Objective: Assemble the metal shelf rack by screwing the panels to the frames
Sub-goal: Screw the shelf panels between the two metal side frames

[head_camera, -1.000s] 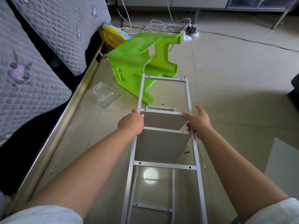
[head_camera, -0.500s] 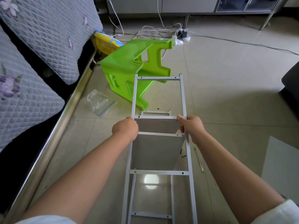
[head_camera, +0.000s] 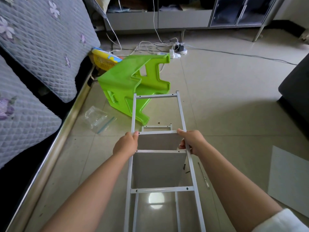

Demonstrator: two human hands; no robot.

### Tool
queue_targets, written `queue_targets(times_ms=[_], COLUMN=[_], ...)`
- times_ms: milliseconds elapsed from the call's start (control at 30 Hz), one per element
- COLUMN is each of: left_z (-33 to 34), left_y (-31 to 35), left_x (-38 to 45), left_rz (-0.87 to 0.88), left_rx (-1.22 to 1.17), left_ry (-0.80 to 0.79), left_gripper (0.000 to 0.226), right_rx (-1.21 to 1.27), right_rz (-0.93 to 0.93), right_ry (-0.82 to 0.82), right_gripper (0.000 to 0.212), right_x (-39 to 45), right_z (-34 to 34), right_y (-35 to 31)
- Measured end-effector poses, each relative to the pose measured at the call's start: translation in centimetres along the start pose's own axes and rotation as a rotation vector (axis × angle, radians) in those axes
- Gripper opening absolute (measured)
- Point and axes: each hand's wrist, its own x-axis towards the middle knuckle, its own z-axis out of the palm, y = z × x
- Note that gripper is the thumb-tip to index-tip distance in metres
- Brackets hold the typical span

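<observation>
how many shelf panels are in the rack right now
2. One panel sits between the hands, left hand and right hand gripping the frame's rails beside it. The second panel is just nearer. Lower parts of the rack are cropped, so more may be hidden.

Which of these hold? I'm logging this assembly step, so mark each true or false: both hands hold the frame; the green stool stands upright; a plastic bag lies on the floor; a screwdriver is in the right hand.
1. Both hands hold the frame: true; left hand and right hand grip its side rails.
2. The green stool stands upright: false; it lies tipped over.
3. A plastic bag lies on the floor: true.
4. A screwdriver is in the right hand: false; it grips only the rail.
</observation>
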Motion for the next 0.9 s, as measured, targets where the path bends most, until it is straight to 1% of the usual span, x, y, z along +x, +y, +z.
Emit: queue_targets(times_ms=[67, 200, 300, 500, 600, 633, 700, 800, 900], left_z=[0.0, -0.2, -0.3, -0.8, -0.9, -1.0, -1.1, -1.3, -1.3], left_y=[-0.1, 0.4, 0.7, 2.0, 2.8, 3.1, 3.7, 4.6, 5.1], left_x=[0.6, 1.5, 2.2, 4.2, 4.3, 4.0, 3.3, 3.1, 3.7], left_rz=[-0.009, -0.028, -0.035, -0.07, -0.127, -0.126, -0.066, -0.005, 0.039], left_rx=[-0.044, -0.06, -0.069, -0.043, 0.004, 0.031, 0.11, 0.16, 0.225], left_ry=[-0.021, -0.048, -0.08, -0.072, 0.022, 0.079, 0.191, 0.23, 0.231], left_gripper=[0.059, 0.06, 0.061, 0.065, 0.06, 0.055, 0.045, 0.04, 0.042], right_rx=[0.094, 0.105, 0.114, 0.117, 0.142, 0.15, 0.165, 0.202, 0.244], right_rz=[-0.011, -0.047, 0.018, 0.104, 0.121, 0.125, 0.13, 0.126, 0.133], right_ry=[-0.008, -0.001, -0.02, -0.056, -0.066, -0.066, -0.06, -0.027, -0.03], right_gripper=[0.028, 0.024, 0.026, 0.031, 0.032, 0.032, 0.033, 0.034, 0.034], right_x=[0.3, 1.1, 2.1, 4.1, 4.6, 4.6, 4.6, 4.9, 5.2], right_z=[0.3, 0.7, 0.4, 0.2, 0.2, 0.2, 0.4, 0.6, 0.7], right_y=[-0.2, -0.3, -1.1, -3.0, -3.4, -3.4, -3.3, -3.4, -3.5])
